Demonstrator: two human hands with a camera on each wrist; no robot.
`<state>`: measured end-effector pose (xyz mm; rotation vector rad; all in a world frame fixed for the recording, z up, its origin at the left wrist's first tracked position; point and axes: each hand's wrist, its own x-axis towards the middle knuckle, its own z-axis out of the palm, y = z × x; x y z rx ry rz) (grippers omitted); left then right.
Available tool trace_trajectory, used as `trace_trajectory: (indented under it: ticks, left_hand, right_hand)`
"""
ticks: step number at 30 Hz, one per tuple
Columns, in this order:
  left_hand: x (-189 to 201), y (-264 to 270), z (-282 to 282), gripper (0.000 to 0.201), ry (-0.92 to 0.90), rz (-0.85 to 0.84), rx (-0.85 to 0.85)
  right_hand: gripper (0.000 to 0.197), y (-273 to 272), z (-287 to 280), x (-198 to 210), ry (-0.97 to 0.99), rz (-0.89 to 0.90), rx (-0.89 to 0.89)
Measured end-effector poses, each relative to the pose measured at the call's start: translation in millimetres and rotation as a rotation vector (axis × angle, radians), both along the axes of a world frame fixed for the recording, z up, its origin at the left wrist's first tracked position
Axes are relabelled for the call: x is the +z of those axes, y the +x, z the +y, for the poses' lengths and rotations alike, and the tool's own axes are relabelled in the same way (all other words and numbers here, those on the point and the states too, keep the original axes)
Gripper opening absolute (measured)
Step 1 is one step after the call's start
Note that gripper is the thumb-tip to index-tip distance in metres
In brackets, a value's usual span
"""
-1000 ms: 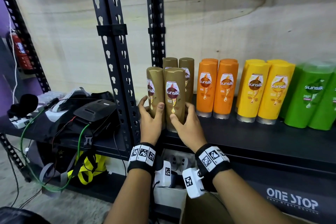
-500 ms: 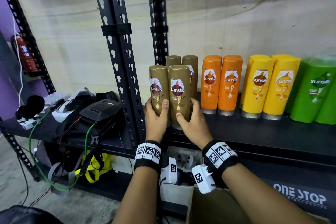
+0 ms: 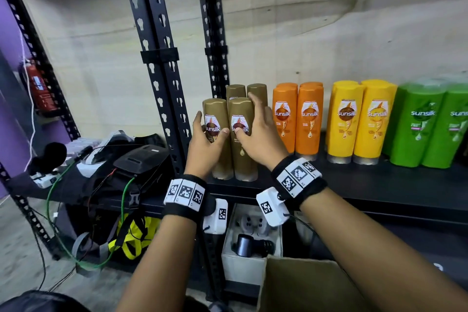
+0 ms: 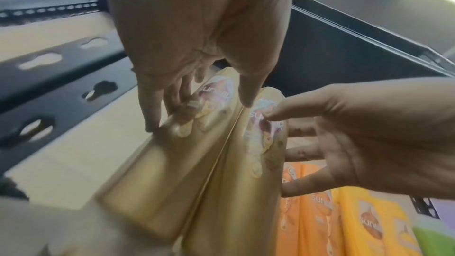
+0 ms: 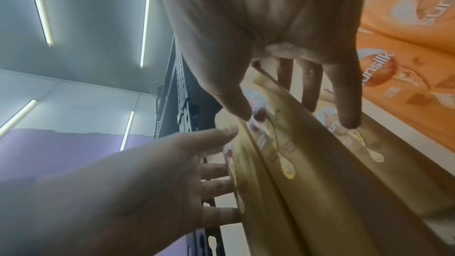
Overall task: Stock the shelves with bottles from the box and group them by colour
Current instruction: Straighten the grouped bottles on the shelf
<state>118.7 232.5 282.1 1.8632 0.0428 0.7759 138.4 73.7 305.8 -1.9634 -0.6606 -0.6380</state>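
Two gold-brown bottles (image 3: 217,154) (image 3: 245,159) stand side by side at the shelf's (image 3: 354,185) front left, ahead of two more gold ones (image 3: 235,91). My left hand (image 3: 209,132) lies against the left bottle (image 4: 157,182), fingers straight down its outer side, thumb at the seam. My right hand (image 3: 250,119) flanks the right bottle (image 5: 307,192), thumb on its label, straight spread fingers along its right side. Orange (image 3: 297,121), yellow (image 3: 361,121) and green bottles (image 3: 430,126) stand in colour groups to the right.
A black upright post (image 3: 162,83) rises just left of the gold bottles. A cardboard box (image 3: 304,286) sits below my right forearm. Bags, cables and devices (image 3: 126,167) fill the neighbouring shelf on the left. A white bin (image 3: 243,266) sits under the shelf.
Both hands have slid up from the bottles' bases to label height and their fingers have straightened. The two front gold bottles now stand a little further back on the shelf.
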Motion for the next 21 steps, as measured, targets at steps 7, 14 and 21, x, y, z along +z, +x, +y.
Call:
trace_trajectory:
  ticks: [7, 14, 21]
  left_hand:
    - [21.1, -3.0, 4.4, 0.093, 0.215, 0.037, 0.027]
    - [15.6, 11.6, 4.5, 0.091, 0.239, 0.032, 0.062]
    - [17.4, 37.7, -2.1, 0.089, 0.226, 0.050, 0.112]
  right_hand:
    - [0.092, 1.5, 3.3, -1.2, -0.047, -0.032, -0.026]
    - [0.092, 12.3, 2.5, -5.7, -0.069, -0.048, -0.037]
    - [0.096, 33.4, 6.8, -6.4, -0.036, -0.025, -0.068]
